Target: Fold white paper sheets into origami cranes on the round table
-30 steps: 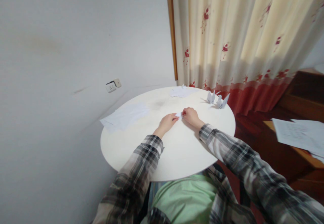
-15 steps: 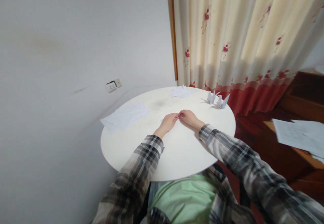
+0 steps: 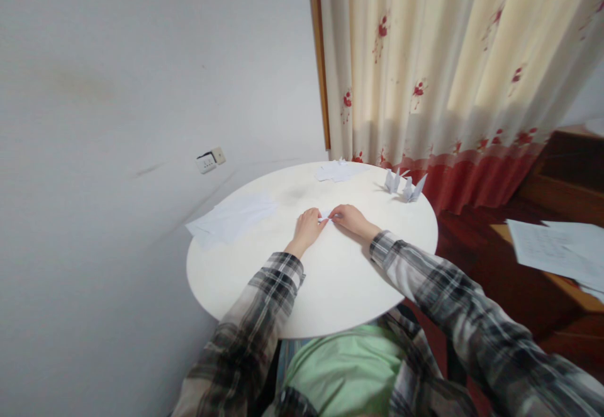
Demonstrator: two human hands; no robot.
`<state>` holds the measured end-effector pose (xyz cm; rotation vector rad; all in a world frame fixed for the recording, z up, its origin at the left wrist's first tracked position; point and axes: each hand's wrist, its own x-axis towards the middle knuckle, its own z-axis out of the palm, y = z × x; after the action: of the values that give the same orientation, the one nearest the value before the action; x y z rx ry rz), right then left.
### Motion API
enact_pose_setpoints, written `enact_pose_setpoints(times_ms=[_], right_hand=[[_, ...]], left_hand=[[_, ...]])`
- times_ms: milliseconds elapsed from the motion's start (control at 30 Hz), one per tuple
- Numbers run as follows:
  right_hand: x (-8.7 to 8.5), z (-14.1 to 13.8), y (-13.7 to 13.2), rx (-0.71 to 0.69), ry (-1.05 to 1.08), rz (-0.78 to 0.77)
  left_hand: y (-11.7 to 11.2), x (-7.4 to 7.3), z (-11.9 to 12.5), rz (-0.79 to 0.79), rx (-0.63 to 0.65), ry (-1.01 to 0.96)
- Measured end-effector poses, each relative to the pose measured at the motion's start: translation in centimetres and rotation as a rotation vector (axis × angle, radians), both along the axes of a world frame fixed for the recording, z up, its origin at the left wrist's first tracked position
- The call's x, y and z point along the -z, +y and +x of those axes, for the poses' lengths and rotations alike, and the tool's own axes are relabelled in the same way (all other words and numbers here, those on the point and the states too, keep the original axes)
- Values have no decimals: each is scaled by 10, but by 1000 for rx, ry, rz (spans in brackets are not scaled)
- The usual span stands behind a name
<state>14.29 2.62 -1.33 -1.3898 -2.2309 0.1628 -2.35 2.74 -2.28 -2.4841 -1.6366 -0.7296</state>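
Observation:
Between my two hands is a small piece of folded white paper (image 3: 324,216), low over the middle of the round white table (image 3: 325,285). My left hand (image 3: 309,225) is closed on its left side, fingertips pinching the edge. On the other side my right hand (image 3: 350,218) pinches the paper's right part between thumb and fingers. Much of the paper is covered by the fingers, so its exact shape cannot be made out. Two folded paper cranes, a rear one (image 3: 392,181) and a front one (image 3: 415,189), stand toward the table's right rim.
Loose white sheets (image 3: 231,217) lie at the table's left edge, and more paper (image 3: 337,171) lies at the back. A wall with a socket (image 3: 206,163) borders the left. Behind hangs a flowered curtain (image 3: 415,58). Written sheets (image 3: 557,250) rest on wooden furniture at right.
My left hand has shifted slightly left, its fingers now apart from the right hand's. More of the folded paper shows between them. The right hand stays nearly in place.

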Motion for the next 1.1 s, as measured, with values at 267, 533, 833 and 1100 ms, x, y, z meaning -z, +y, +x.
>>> enact_pose_setpoints(times_ms=[267, 533, 833, 1100], right_hand=[[-3, -2, -3, 12, -50, -10], [-3, -3, -4, -10, -83, 9], [-6, -4, -6, -5, -78, 12], [-5, -4, -5, 0, -79, 11]], left_hand=[[1, -2, 1, -79, -67, 40], [2, -2, 0, -76, -185, 71], [-1, -5, 0, -89, -233, 90], [0, -5, -2, -85, -284, 115]])
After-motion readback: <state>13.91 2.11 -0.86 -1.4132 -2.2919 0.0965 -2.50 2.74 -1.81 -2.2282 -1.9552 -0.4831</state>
